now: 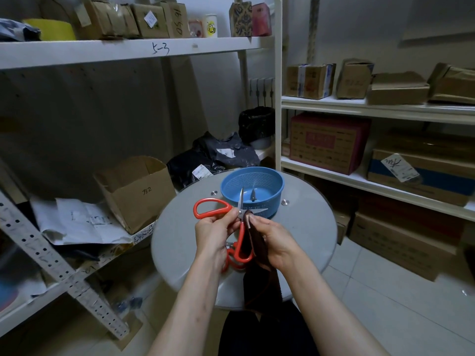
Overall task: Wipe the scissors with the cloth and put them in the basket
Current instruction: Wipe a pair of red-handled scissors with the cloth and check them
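**Reference landmark:** round blue perforated plastic basket (273,201), standing upright at the far side of a round grey table top (305,227).

**Scissors.** The steel-bladed scissors with orange-red loop handles (241,210) are held in the air just in front of the basket, on its near side. They are spread wide. One blade points up across the basket wall. The other blade points right along the basket's lower edge. One handle loop extends left of the basket, and the other hangs down toward the person.

**Left hand.** The left hand (214,232) is in front of the basket and slightly left of it. Its thumb and fingertips pinch the scissors at the pivot.

**Right hand.** The right hand (276,240) is in front of the basket, right of the scissors. Its fingers are curled round a dark brown cloth (261,249). The upper edge of the cloth touches the scissors beside the pivot. The rest hangs down past the table's near edge.

**Basket contents.** A small dark pointed object (253,196) lies inside. What it is cannot be told.

**Surroundings.** More orange-red loops (232,263) show below the left hand, in front of the basket. An open brown cardboard box (136,194) sits on a shelf well to the basket's left.
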